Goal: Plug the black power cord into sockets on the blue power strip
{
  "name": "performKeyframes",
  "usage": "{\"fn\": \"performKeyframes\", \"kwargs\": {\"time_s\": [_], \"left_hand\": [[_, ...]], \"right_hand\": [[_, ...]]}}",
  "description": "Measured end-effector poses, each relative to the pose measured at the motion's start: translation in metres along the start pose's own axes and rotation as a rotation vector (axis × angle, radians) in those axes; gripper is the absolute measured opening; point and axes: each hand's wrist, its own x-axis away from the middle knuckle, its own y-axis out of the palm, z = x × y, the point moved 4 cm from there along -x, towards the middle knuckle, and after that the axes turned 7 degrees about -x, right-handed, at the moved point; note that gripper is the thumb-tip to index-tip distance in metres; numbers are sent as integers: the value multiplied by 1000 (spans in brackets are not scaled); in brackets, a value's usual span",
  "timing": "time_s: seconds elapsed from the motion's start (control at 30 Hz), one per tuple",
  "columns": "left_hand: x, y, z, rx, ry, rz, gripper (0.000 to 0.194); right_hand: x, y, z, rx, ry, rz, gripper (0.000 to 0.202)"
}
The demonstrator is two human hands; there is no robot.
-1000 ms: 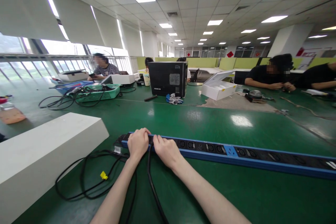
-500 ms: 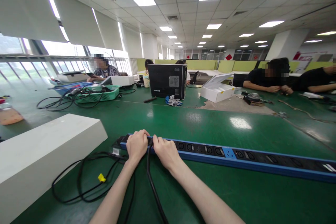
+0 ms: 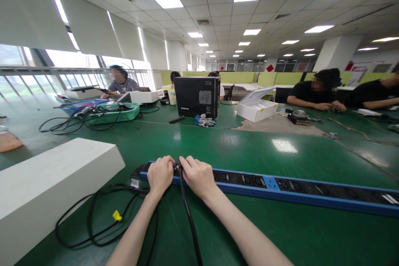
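Power strip (image 3: pixel 246 181), long and blue-edged with a black socketed face and one blue outlet, lies crosswise on the green tabletop (image 3: pixel 264 232), running off toward the right side of the view. Near its left end the left hand (image 3: pixel 160 174) is curled over it, fingers bent in a narrow grip on the strip. Just beside, the right hand (image 3: pixel 198 174) pinches the plug (image 3: pixel 177 163) of a thick black cable (image 3: pixel 189 212) between thumb and fingers; the plug is at the strip's face, though how far it sits in a socket is probably too hidden to judge. The cable drops between the forearms toward the near edge of the view.

Left of the hands, a thinner looped cord (image 3: pixel 90 216) (with a bright yellow tag (image 3: pixel 117 215) on it) lies beside a long white box (image 3: pixel 59 178). Farther across stand a black computer tower (image 3: pixel 198 97), with gray-and-blue gloves (image 3: pixel 205 120) in front of it, and an open white carton (image 3: pixel 257 110) to its right. A green plastic basket (image 3: pixel 121 114) of tangled cables is to the left. Beyond it sits a person in a striped shirt (image 3: pixel 124 85); two people in black lean on the table at right.
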Motion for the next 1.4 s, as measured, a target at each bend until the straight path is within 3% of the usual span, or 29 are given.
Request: {"fn": "performKeyframes", "kwargs": {"time_s": [0.13,0.23,0.37,0.43,0.53,0.6,0.67,0.8,0.87,0.93,1.03,1.13,1.27,1.4], "left_hand": [[1,-1,0,33,-2,-1,32],[0,0,-5,71,-13,-6,32],[-10,3,-10,188,-83,-105,29],[-17,1,-2,404,-79,-166,26],[-21,-14,32,938,-25,-368,34],[-12,-31,64,1262,-58,-650,51],[5,-58,97,1442,-15,-881,59],[58,-104,159,1484,212,-1240,50],[91,-110,185,1447,316,-1443,45],[121,-106,207,1370,382,-1540,42],[151,-97,226,1147,500,-1528,26],[158,-98,230,1113,466,-1550,23],[135,-104,222,1368,274,-1441,30],[96,-100,203,1498,82,-1115,39]], "right_hand": [[-4,-24,25,-314,180,-1,38],[-5,-39,51,-708,266,-2,33],[-8,-50,68,-1260,340,-151,39],[-8,-53,67,-1435,399,-232,40],[-9,-57,63,-1536,462,-242,39],[-12,-61,65,-1525,479,-135,43],[-15,-66,74,-1495,506,11,52],[-16,-89,105,-1372,545,248,52],[-13,-107,122,-1299,536,366,49],[-8,-127,139,-1234,525,488,49],[3,-155,162,-1114,510,682,47],[15,-178,180,-989,494,777,46],[30,-210,193,-679,470,804,44],[41,-245,187,-291,419,878,41]]}}
